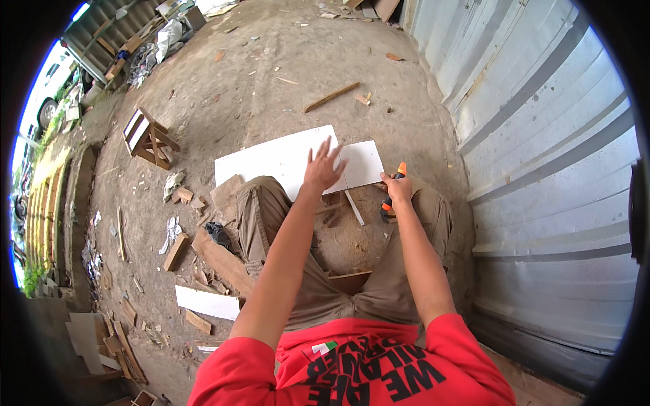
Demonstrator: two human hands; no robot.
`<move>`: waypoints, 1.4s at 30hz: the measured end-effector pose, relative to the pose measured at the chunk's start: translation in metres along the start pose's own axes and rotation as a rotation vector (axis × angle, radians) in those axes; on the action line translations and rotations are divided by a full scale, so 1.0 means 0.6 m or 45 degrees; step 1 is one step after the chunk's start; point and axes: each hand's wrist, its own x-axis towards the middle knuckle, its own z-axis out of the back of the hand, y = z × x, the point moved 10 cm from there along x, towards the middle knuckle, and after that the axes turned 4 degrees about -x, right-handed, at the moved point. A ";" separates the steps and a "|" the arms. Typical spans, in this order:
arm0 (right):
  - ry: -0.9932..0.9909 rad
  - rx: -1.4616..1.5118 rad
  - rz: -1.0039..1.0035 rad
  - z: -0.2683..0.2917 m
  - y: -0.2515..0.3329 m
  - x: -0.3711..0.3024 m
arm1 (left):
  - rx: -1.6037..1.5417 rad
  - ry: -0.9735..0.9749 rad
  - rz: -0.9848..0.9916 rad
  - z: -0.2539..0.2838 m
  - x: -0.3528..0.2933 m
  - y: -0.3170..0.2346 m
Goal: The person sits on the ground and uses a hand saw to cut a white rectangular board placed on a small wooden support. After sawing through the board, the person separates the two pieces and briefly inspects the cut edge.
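A large white board (264, 159) lies across in front of my knees. A smaller white panel (364, 162) sits against its right end, with a thin line between them. My left hand (325, 168) is over the boards near that line, fingers spread and holding nothing; whether it touches the surface I cannot tell. My right hand (398, 187) is closed round an orange-and-black handled tool (402, 169) at the small panel's right corner. The tool's kind is not clear, since my hand covers its middle. A narrow white strip (354, 207) slants below the panel, between my legs.
A small wooden stool (150, 139) stands at the left. Wood offcuts (176, 252), a brown plank (223, 260) and a white-faced board (207, 302) lie left of my leg. Farther off is a wooden stick (332, 97). A corrugated metal wall (542, 169) rises at the right.
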 end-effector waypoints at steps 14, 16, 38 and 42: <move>-0.011 0.004 0.095 0.000 0.002 -0.004 | 0.130 -0.087 -0.054 -0.048 -0.039 -0.033; -0.037 -0.358 0.167 0.016 -0.002 0.017 | -0.011 -0.203 0.068 -0.040 -0.031 -0.012; 0.126 -0.355 0.787 0.012 0.188 -0.204 | -0.081 -0.375 0.482 -0.006 0.026 0.082; 0.244 -0.362 0.501 0.020 0.195 -0.230 | -0.077 -0.525 0.665 0.011 0.037 0.117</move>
